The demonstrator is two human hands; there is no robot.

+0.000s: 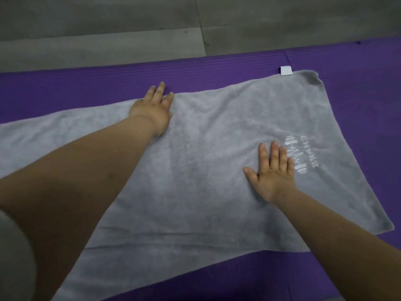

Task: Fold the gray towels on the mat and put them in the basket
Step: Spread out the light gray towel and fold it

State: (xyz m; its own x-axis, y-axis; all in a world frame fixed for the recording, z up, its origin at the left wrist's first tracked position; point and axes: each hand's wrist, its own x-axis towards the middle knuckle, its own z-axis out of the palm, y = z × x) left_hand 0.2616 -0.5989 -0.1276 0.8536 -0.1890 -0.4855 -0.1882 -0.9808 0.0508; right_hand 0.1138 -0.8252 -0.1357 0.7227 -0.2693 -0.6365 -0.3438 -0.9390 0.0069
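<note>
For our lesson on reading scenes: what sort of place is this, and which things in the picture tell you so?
Probably an indoor floor area, perhaps an exercise or home space. A purple mat lies on a grey tiled floor, and a grey towel is spread on the mat. I cannot say more.

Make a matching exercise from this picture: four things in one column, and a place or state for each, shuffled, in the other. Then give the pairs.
Things:
1. left hand
2. right hand
3. white tag
4. gray towel

Places or states:
A. sticks out at the towel's far right corner
B. spread flat over the purple mat
C. flat beside the embroidered logo
D. at the towel's far edge

Pairs: 1-D, 2-C, 3-A, 4-B
</note>
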